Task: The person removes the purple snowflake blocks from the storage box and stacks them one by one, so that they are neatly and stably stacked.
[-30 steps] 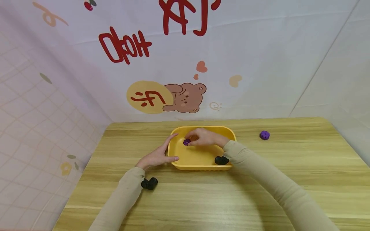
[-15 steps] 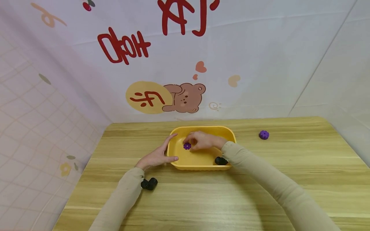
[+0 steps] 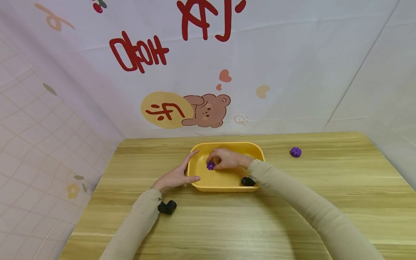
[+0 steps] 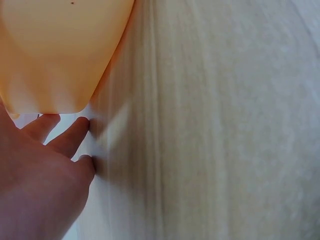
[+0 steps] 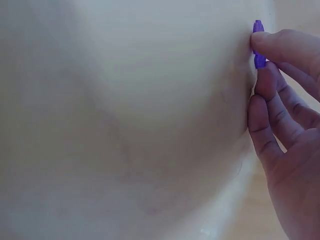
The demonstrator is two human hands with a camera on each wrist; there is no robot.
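Note:
A yellow plastic bin [image 3: 227, 180] stands on the wooden table. My left hand [image 3: 175, 177] lies against its left end, thumb and fingers spread nearly straight along the corners. In the left wrist view, several fingers [image 4: 72, 137] touch the bin's end wall, close to the tabletop. My right hand [image 3: 227, 159] is inside the bin. It pinches a purple notched building disc [image 3: 211, 166] by the edge between thumb and fingers, low over the bin floor. The right wrist view shows this disc [image 5: 259, 44] edge-on, partly covered by a digit.
Another purple notched piece [image 3: 296, 152], perhaps stacked discs, lies on the table right of the bin. Black wrist cameras stick out below both sleeves, one [image 3: 248, 181] over the bin's front right corner. A printed fabric wall [image 3: 292, 72] rises behind the table.
The purple disc has come slightly toward the front of the bin and turned from tilted to flatter, with my right hand following it. The left hand keeps its place.

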